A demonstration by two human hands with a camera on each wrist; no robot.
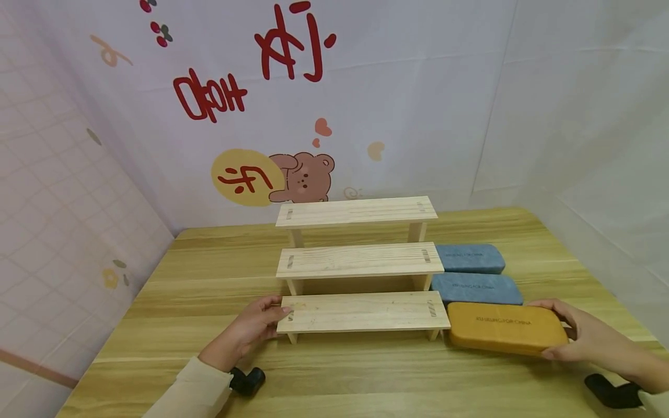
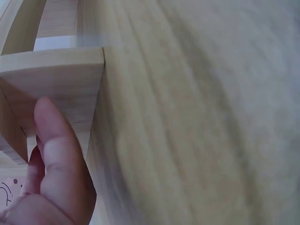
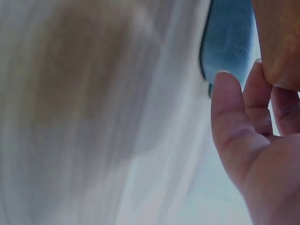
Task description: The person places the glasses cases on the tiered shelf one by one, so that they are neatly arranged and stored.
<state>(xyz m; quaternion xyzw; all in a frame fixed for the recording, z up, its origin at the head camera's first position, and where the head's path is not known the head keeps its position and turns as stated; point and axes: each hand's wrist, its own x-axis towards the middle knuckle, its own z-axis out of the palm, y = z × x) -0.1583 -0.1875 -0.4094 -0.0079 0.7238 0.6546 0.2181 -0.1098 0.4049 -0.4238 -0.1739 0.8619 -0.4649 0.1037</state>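
A three-tier wooden stand (image 1: 360, 313) of pale boards stands on the table. At the left end of its lowest board is my left hand (image 1: 256, 322), gripping that end with the thumb over the edge. In the left wrist view, this hand (image 2: 58, 164) lies against the stand's end (image 2: 56, 89). An orange glasses case (image 1: 507, 330) with dark lettering is by the stand's right end. My right hand (image 1: 575, 331) holds the case's right end, thumb at the near side and fingers at the far side. Two blue cases (image 1: 475, 288) lie behind the orange one.
The wood-grain table (image 1: 209, 278) spreads out around the stand. Behind it hangs a white cloth (image 1: 418, 104) printed with red characters and a bear. Black wrist mounts (image 1: 248, 381) sit below both hands.
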